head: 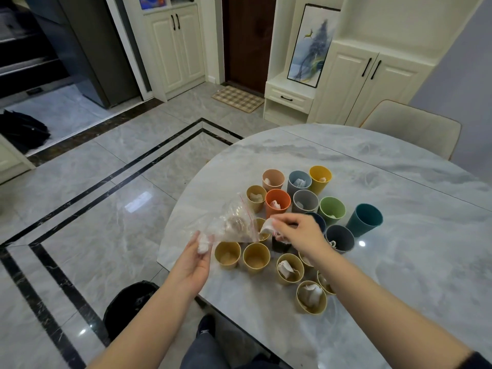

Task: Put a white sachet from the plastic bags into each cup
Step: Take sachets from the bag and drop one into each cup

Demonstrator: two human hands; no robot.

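Observation:
Several coloured cups stand clustered on the marble table [399, 235]; most hold a white sachet, such as the orange cup [277, 203] and a tan cup [311, 296]. The teal cup [364, 219] looks empty from here. My left hand [195, 259] grips the bottom of a clear plastic bag [231, 222] with a red zip line, held above the table's left edge. My right hand [298, 233] pinches a white sachet [267, 226] at the bag's mouth, above the cups in the middle of the cluster, hiding some of them.
A black bin [127, 307] stands on the floor below my left arm. A cream chair [412, 129] sits at the table's far side. Cabinets and a leaning framed picture [311, 46] line the far wall.

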